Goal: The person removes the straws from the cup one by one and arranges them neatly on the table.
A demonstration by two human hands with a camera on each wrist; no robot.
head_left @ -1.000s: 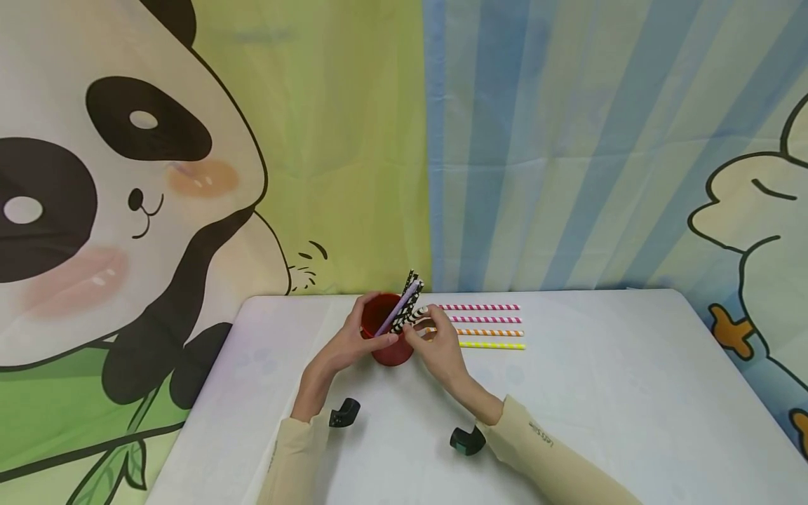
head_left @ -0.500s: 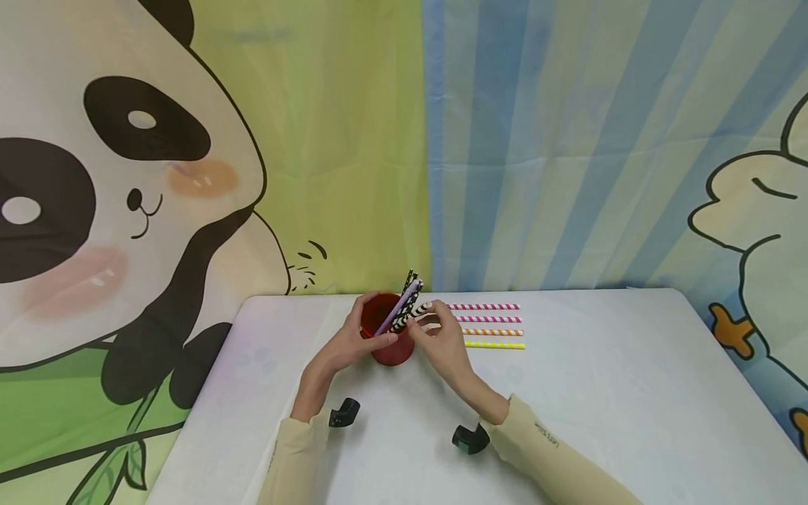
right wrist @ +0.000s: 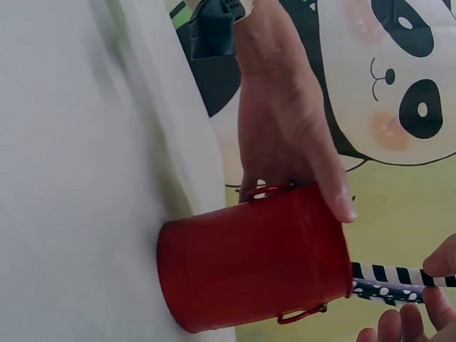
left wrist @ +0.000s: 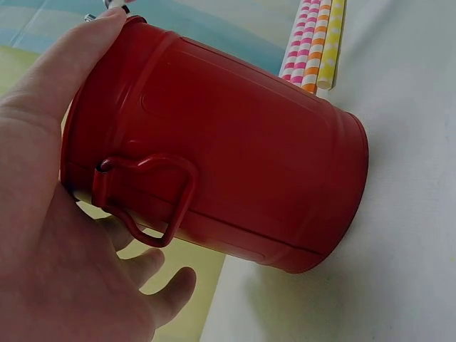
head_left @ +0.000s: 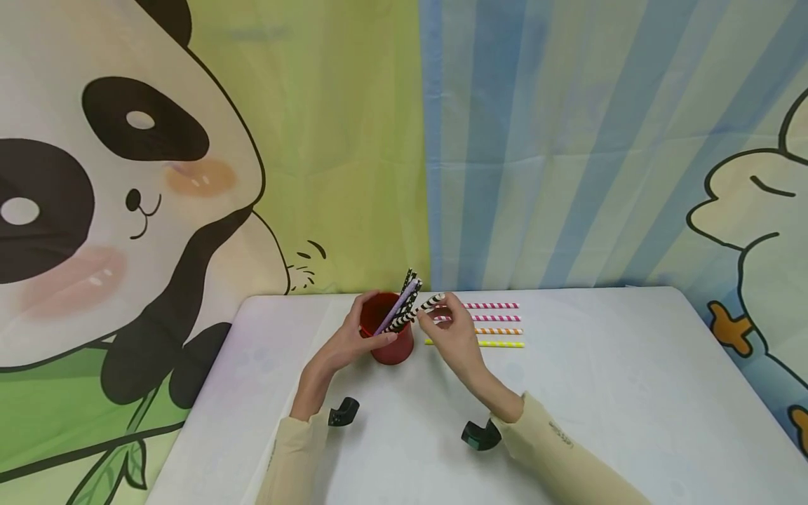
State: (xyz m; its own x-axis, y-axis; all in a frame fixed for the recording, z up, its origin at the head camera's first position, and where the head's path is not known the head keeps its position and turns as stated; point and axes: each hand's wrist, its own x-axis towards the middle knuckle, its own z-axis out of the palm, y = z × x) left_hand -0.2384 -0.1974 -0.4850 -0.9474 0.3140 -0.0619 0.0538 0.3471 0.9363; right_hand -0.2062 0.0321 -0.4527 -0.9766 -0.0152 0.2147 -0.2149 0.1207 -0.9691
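A red metal bucket [head_left: 393, 351] with small wire handles stands at the back of the table. My left hand [head_left: 350, 341] grips it at the rim, thumb along the near side and fingers around the far side. Inside lean a purple straw [head_left: 396, 308] and several black-and-white patterned straws [head_left: 409, 279]. My right hand [head_left: 459, 341], to the right of the rim, pinches a black-and-white striped straw [head_left: 433, 302] between thumb and fingers. That straw [right wrist: 388, 273] slants up out of the bucket's mouth in the right wrist view, its lower end hidden inside.
To the right, on the white table [head_left: 587, 393], lie two pink-striped straws [head_left: 492, 306], an orange-striped straw [head_left: 499, 331] and a yellow-striped straw [head_left: 501, 344], side by side. My right hand covers some left ends. A printed panda curtain [head_left: 353, 140] hangs behind.
My right hand has moved right and slightly up with the striped straw, and more of the straw shows outside the bucket. My left hand has stayed on the rim.
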